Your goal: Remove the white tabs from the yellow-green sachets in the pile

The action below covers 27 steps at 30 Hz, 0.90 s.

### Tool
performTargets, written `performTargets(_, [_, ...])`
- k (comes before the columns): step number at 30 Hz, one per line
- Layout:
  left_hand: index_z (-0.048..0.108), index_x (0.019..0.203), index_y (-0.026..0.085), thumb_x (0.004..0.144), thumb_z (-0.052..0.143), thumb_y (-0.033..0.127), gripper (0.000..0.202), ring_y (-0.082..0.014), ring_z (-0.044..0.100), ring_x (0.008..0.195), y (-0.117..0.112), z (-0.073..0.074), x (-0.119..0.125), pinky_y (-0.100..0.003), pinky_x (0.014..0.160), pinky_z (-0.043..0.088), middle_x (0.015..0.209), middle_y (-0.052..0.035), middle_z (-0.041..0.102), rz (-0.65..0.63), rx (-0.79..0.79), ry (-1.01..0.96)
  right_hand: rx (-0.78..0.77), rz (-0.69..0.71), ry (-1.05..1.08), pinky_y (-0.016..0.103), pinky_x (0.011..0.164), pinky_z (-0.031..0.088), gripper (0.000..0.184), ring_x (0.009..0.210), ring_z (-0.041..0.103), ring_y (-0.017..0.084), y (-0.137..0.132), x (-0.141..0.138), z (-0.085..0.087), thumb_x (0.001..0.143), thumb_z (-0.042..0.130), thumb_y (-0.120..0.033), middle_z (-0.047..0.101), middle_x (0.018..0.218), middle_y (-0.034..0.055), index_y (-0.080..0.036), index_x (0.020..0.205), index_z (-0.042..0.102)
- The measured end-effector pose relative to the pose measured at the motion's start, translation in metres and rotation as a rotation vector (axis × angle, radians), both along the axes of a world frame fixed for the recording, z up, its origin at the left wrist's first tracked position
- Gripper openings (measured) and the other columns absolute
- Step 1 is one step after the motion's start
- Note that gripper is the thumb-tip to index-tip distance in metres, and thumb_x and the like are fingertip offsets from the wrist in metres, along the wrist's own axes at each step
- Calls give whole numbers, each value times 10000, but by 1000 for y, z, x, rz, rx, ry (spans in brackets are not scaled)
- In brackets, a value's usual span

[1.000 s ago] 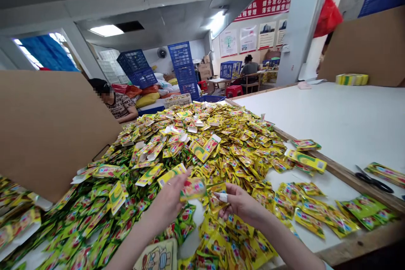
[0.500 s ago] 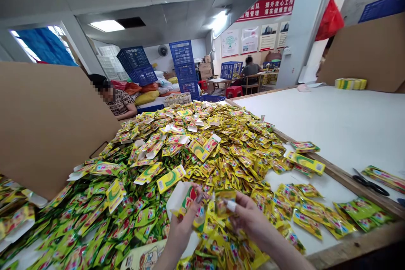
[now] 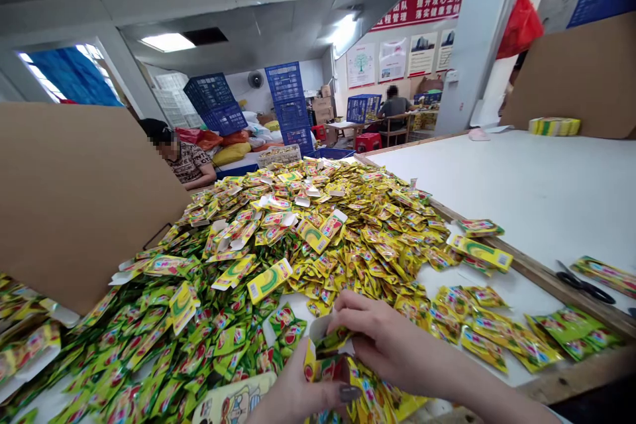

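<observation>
My left hand [image 3: 293, 389] is closed around a small yellow, red and green carton [image 3: 309, 363], whose open end with a raised white flap faces up. At that opening, my right hand [image 3: 385, 338] pinches a candy sachet [image 3: 334, 341]; its lower part is inside or right against the carton, and the fingers partly hide it. Green sachets [image 3: 226, 341] are heaped to the left of my hands, and yellow sachets [image 3: 382, 245] lie beyond and to the right. Several flat or open cartons [image 3: 269, 280] rest on top of the heap.
A cream item with a cartoon print [image 3: 236, 401] lies by my left wrist. Black-handled scissors [image 3: 583, 285] lie beyond a wooden rail [image 3: 527, 268] on the right. A cardboard sheet [image 3: 89, 192] stands at left, near a seated person [image 3: 186, 159]. Blue crates [image 3: 288, 103] are stacked behind.
The carton has turned upright, its opening now facing up. My right hand has moved left with the sachet, from beside the carton to its opening. Both hands are closer together.
</observation>
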State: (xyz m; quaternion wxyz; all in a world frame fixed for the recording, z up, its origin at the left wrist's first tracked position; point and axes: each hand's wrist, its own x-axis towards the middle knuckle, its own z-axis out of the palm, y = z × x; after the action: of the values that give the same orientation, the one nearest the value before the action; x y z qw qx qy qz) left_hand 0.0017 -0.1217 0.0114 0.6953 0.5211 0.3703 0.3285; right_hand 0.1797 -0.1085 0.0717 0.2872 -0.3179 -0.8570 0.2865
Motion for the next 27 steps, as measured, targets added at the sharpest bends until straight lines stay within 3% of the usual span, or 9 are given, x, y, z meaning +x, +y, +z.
performTargets(4, [492, 941, 174, 534, 783, 372, 538, -75, 472, 479, 2, -20, 5, -197, 478, 427, 605, 55, 509, -56, 22, 74, 32, 35, -234, 222, 667, 411, 335, 747, 535, 139, -6, 9, 7, 760, 414, -8, 530, 914, 27, -215, 946, 601])
performTargets(7, [514, 980, 170, 562, 764, 376, 529, -115, 538, 581, 1, -26, 4, -226, 541, 468, 721, 10, 578, -120, 8, 41, -28, 46, -170, 220, 754, 404, 410, 860, 531, 144, -8, 14, 3, 720, 437, 19, 533, 974, 23, -214, 1041, 540])
performTargets(9, [527, 1039, 183, 577, 753, 345, 539, -189, 585, 779, -2, -26, 1, -296, 700, 498, 880, -32, 623, -158, 36, 71, -37, 13, -114, 209, 727, 401, 353, 840, 524, 138, -9, 16, -6, 705, 450, 26, 536, 910, 13, -200, 956, 553])
performTargets(12, [556, 1073, 187, 532, 765, 236, 583, -289, 493, 1081, -9, -21, -2, -391, 958, 382, 1094, -64, 607, -125, 98, 332, -48, 75, -106, 184, 640, 392, 262, 734, 526, 117, -13, 18, -21, 729, 439, 30, 539, 792, -1, -187, 746, 585])
performTargets(14, [544, 1123, 189, 529, 749, 192, 628, -302, 427, 1169, -12, -14, 0, -403, 1024, 310, 1193, -64, 564, -132, 76, 435, -118, 143, -101, 181, 693, 403, 297, 780, 550, 115, -18, 21, -25, 747, 436, 30, 578, 838, 3, -197, 782, 623])
performTargets(18, [511, 1181, 217, 605, 694, 181, 605, -253, 491, 1120, -10, -10, 9, -362, 997, 353, 1170, -31, 583, -245, 47, 295, -274, 179, -61, 214, 810, 423, 369, 915, 571, 141, -30, 26, -25, 783, 438, -27, 609, 997, 21, -259, 986, 641])
performTargets(21, [404, 1287, 209, 600, 713, 201, 754, -260, 401, 1219, -6, -26, 17, -378, 1052, 276, 1301, -61, 475, -354, 119, 171, -254, 32, 31, 250, 779, 459, 287, 875, 597, 170, -41, 24, -35, 798, 451, -113, 634, 952, 46, -254, 919, 670])
performTargets(24, [153, 1394, 180, 594, 743, 267, 998, -262, 355, 1261, -4, -41, 22, -399, 1070, 244, 1376, -111, 371, -397, 108, 19, -166, -149, 136, 270, 719, 490, 206, 837, 617, 193, -46, 35, -54, 811, 473, -211, 656, 904, 65, -237, 818, 677])
performTargets(27, [61, 1404, 224, 634, 719, 382, 1026, -262, 363, 1259, 4, -36, 13, -419, 1040, 297, 1362, -115, 400, -244, 183, 123, 7, -392, 184, 293, 670, 502, 161, 794, 630, 215, -27, 82, -61, 793, 509, -284, 671, 859, 70, -221, 828, 653])
